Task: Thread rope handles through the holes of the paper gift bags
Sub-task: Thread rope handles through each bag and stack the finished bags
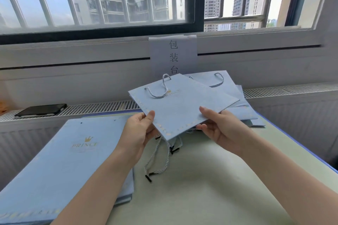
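A flat light-blue paper gift bag (181, 104) with a gold dotted border is held above the table, tilted away from me. A twisted white-blue rope handle (163, 86) loops across its far end. My left hand (140, 131) grips the bag's near left corner, thumb on top. My right hand (217, 126) grips its near right edge, thumb on top and fingers underneath. Loose rope handles (164, 159) with black tips lie on the table below the bag.
A stack of flat blue bags (60, 166) marked PRINCE lies at the left. Bags with handles (237, 100) are piled at the back right. A black phone (41, 110) rests on the radiator grille. A paper sign (173, 55) hangs below the window.
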